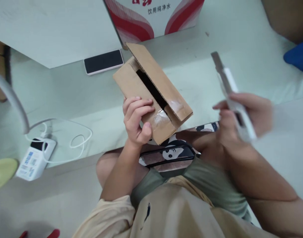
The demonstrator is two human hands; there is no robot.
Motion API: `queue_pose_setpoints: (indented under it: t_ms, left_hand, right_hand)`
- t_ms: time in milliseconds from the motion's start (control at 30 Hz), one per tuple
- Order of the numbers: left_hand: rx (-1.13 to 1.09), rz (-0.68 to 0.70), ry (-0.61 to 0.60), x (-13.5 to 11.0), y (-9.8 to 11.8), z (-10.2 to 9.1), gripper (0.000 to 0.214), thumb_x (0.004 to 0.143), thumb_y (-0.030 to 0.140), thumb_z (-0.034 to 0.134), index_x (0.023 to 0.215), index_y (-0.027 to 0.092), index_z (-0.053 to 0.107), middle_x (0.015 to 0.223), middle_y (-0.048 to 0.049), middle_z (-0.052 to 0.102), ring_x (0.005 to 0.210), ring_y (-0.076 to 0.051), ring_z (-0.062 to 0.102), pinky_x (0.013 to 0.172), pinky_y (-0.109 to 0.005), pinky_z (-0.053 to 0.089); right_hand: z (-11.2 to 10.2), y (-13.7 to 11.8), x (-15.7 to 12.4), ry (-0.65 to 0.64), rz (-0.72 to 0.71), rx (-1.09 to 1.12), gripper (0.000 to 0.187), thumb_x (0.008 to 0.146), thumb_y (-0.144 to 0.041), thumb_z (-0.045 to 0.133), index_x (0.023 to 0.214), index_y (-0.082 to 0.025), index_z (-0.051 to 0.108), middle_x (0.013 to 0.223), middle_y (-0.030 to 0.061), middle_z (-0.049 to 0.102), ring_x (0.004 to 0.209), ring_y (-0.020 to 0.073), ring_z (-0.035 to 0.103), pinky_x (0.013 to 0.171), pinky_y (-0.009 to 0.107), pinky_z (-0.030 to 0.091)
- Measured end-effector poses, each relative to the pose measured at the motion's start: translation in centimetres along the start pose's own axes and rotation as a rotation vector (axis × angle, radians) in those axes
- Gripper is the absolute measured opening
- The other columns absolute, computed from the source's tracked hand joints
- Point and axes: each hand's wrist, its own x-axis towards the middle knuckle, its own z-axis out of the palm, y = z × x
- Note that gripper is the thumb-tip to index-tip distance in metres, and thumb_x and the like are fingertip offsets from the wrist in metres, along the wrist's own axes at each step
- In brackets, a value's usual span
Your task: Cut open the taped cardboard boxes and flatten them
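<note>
My left hand (138, 119) grips a small brown cardboard box (134, 81) by its near left side, fingers over the top and thumb at the edge. The box is tilted above the table edge and my lap. One flap stands partly raised, and a dark gap shows between the flaps; the contents cannot be made out. Clear tape clings to the near end of both flaps. Off to the right, apart from the box, my right hand (245, 115) is closed around a white utility knife (232, 84). Its metal blade points up and away. Motion blurs this hand.
A phone (103, 62) lies beyond the box, near a large white panel (57, 26). Behind stands a red and white water carton (156, 19). At left are a white power bank (36, 158) with a looped cable and a grey curved arm (12, 96). A blue object (299, 58) sits far right.
</note>
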Motion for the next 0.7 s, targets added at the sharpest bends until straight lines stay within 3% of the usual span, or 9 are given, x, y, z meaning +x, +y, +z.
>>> queue_pose_setpoints:
  t_ms: [33,100,233,300,467,633,700]
  left_hand:
    - [-0.017,0.042,0.013,0.1,0.0,-0.1,0.037,0.094,0.052,0.043,0.101,0.028,0.071,0.105,-0.0058,0.075,0.111,-0.03,0.062,0.112,-0.054,0.043]
    - [-0.032,0.099,0.024,0.2,0.0,-0.2,0.031,0.095,0.045,0.046,0.104,0.028,0.07,0.107,-0.0049,0.076,0.111,-0.029,0.062,0.11,-0.052,0.044]
    - [-0.032,0.132,0.027,0.5,-0.2,-0.3,0.029,0.096,0.043,0.047,0.103,0.026,0.07,0.107,-0.0056,0.076,0.111,-0.027,0.062,0.107,-0.049,0.045]
    - [-0.052,0.132,0.021,0.7,-0.3,-0.4,0.028,0.095,0.042,0.048,0.103,0.026,0.07,0.107,-0.0054,0.076,0.111,-0.027,0.062,0.107,-0.048,0.045]
    - [-0.089,0.127,-0.013,0.7,-0.5,-1.1,0.027,0.095,0.041,0.05,0.103,0.026,0.071,0.107,-0.0052,0.076,0.11,-0.027,0.063,0.108,-0.048,0.046]
    - [-0.209,0.031,0.044,0.8,-1.8,-2.2,0.023,0.094,0.043,0.056,0.099,0.027,0.072,0.11,-0.0036,0.074,0.118,-0.026,0.062,0.115,-0.048,0.043]
    - [-0.302,-0.061,0.104,1.0,-2.7,-2.7,0.023,0.091,0.047,0.062,0.091,0.027,0.072,0.11,-0.0029,0.073,0.123,-0.027,0.061,0.116,-0.047,0.042]
  right_hand:
    - [0.9,0.7,1.1,0.024,-0.024,-0.071,0.036,0.095,-0.049,0.057,0.127,-0.032,0.062,0.103,0.0089,0.072,0.09,0.027,0.069,0.082,0.048,0.056]
    - [2.7,2.6,2.9,-0.057,-0.027,-0.262,0.048,0.092,-0.048,0.059,0.134,-0.025,0.06,0.111,0.0134,0.072,0.102,0.0324,0.067,0.088,0.052,0.055]
    - [5.0,5.8,4.4,-0.248,0.187,-0.553,0.077,0.087,-0.057,0.06,0.147,-0.011,0.05,0.117,0.0216,0.067,0.11,0.0396,0.061,0.093,0.056,0.052]
    - [5.4,6.2,4.4,-0.327,0.264,-0.627,0.081,0.087,-0.056,0.06,0.149,-0.006,0.049,0.118,0.0252,0.065,0.11,0.0414,0.059,0.094,0.057,0.05]
    - [5.6,3.5,3.3,-0.426,0.278,-0.696,0.07,0.089,-0.052,0.056,0.146,-0.01,0.056,0.134,0.0283,0.059,0.123,0.046,0.053,0.099,0.063,0.044]
    - [6.0,1.7,1.7,-0.539,0.109,-0.613,0.043,0.095,-0.04,0.044,0.102,-0.014,0.078,0.143,0.0214,0.059,0.147,0.0486,0.035,0.112,0.069,0.032]
    - [6.0,2.1,1.1,-0.572,0.081,-0.554,0.042,0.094,-0.037,0.043,0.099,-0.017,0.079,0.142,0.0174,0.062,0.15,0.0485,0.033,0.114,0.071,0.03]
